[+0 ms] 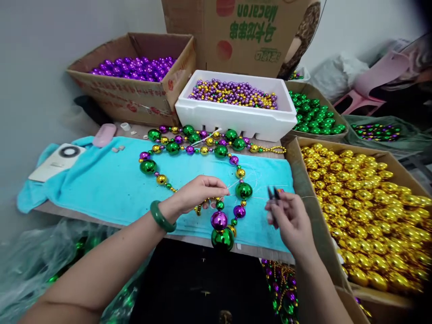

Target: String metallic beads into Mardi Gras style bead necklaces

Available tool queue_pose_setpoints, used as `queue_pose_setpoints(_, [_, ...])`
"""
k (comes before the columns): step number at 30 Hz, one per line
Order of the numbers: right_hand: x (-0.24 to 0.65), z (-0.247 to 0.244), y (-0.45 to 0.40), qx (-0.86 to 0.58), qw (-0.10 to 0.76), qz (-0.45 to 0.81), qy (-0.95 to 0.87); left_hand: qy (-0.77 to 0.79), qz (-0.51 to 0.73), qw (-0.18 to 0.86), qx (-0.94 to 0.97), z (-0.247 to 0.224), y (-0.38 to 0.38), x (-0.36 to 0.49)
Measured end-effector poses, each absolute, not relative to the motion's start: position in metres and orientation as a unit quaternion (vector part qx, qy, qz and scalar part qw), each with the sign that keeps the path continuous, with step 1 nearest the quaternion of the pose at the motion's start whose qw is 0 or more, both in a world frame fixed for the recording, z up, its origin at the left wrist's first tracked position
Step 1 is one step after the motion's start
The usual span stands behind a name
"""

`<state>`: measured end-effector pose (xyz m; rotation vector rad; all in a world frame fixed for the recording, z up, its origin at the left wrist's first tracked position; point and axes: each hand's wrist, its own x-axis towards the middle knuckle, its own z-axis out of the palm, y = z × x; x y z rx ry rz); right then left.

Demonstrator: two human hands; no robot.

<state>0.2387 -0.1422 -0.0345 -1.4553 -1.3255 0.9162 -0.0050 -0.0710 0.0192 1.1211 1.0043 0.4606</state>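
My left hand (202, 192), with a green bangle (163, 217) on the wrist, pinches a thin clear string at the bead strand. Just below its fingers are a small green bead, a purple ball (219, 220) and a large green ball (222, 239). The strand of green, purple and gold balls loops over the blue towel (111, 180). To the right, my right hand (286, 213) is closed around small dark snips (274, 196), their two tips apart and pointing up. Fine string runs across the towel between the hands.
Behind the towel stand a box of purple balls (177, 58) and a white foam box (236, 114) of small beads. A carton of gold balls (305, 216) is at the right, with green balls (313, 114) behind it. A phone (57, 162) lies at the left. A person's arm (293, 48) shows behind.
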Motion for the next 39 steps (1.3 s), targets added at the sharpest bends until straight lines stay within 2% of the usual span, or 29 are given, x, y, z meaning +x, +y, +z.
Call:
queue_pose_setpoints(3, [0.210,-0.027,-0.152,-0.500,0.430,0.509,-0.553,0.451,0.213,0.712,0.495,0.015,-0.072,-0.006])
queue_pose_setpoints(7, [0.188,-0.032,-0.147,-0.468,0.401,0.577,-0.536,0.451,0.224,0.716,0.483,0.012,-0.077,-0.007])
queue_pose_setpoints(16, [0.172,-0.036,-0.138,-0.470,0.439,0.605,-0.470,0.428,0.235,0.735,0.471,0.008,-0.083,-0.006])
queue_pose_setpoints(28, [0.171,-0.049,-0.134,-0.440,0.442,0.662,-0.415,0.418,0.243,0.755,0.443,0.004,-0.085,-0.003])
queue_pose_setpoints(39, [0.171,-0.054,-0.132,-0.444,0.454,0.650,-0.418,0.432,0.244,0.742,0.451,0.007,-0.086,0.000])
